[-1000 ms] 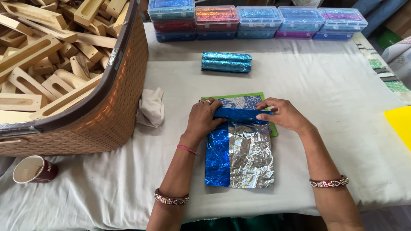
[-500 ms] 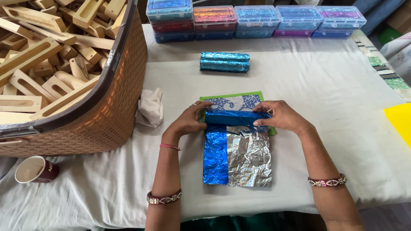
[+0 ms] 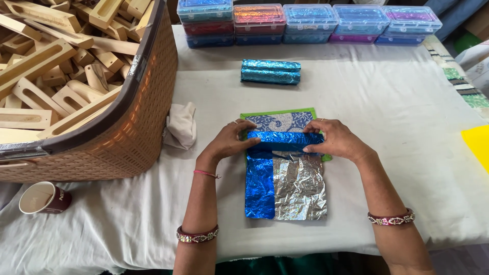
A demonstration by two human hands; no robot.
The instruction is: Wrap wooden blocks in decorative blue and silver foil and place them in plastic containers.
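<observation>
A woven basket point(image 3: 127, 127) of wooden pieces point(image 3: 46, 61), cut off at the left edge, fills one side of a white-clothed table point(image 3: 387, 117). At centre, a blue-and-silver foil sheet point(image 3: 286, 187) lies flat, its far end rolled into a blue foil-covered bar point(image 3: 285, 140) over a green-edged patterned mat point(image 3: 277, 120). The left hand point(image 3: 229, 142) and right hand point(image 3: 333, 140) each pinch one end of that bar, fingers curled closed on it; what the foil wraps is hidden. Two wrapped rolls point(image 3: 270, 72) lie beyond, before stacked plastic boxes point(image 3: 308, 23).
</observation>
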